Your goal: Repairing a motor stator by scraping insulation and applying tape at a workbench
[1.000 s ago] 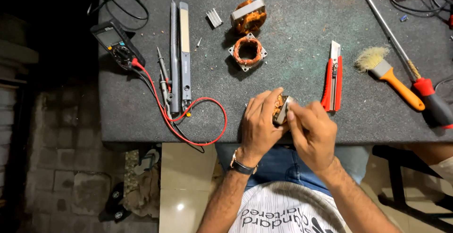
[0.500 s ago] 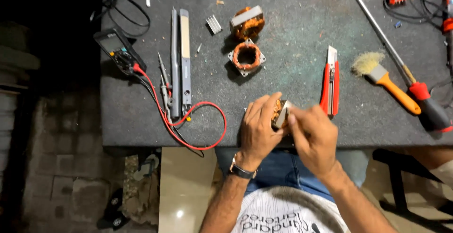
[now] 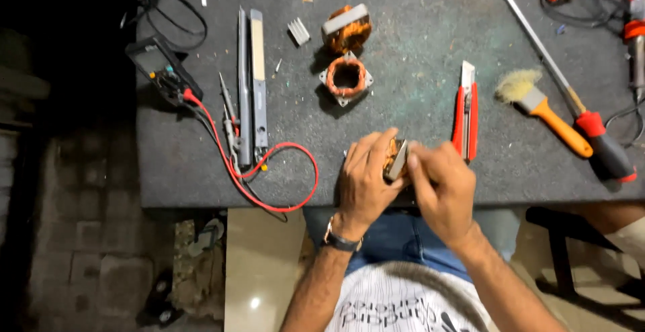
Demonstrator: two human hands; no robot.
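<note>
A small copper-wound coil block (image 3: 395,159) with a pale metal face sits at the near edge of the dark grey worktable (image 3: 416,97), pinched between both hands just above the person's lap. The left hand (image 3: 363,183) wraps it from the left, fingers curled closed around its side and top; the right hand (image 3: 440,185) meets it from the right, thumb and forefinger closed against the metal face, so little of the block shows. Beyond the hands lie two more wound parts: one square stator with a round copper ring (image 3: 346,77), and just behind it, touching or nearly so, one copper coil with a grey bar across it (image 3: 346,28). One small ribbed metal piece (image 3: 298,31) lies to their left. To the right of the hands, near them, lies one red utility knife (image 3: 465,111), lengthwise away from the person. Farther right are one brush with an orange handle (image 3: 541,109) and one long screwdriver with a red and black grip (image 3: 571,93), lying slantwise. To the left, two long grey bars (image 3: 250,83) lie side by side, with one black multimeter (image 3: 161,68) beyond them and one red lead (image 3: 269,177) looping toward the table's edge. The left wrist wears one dark watch (image 3: 339,239).
</note>
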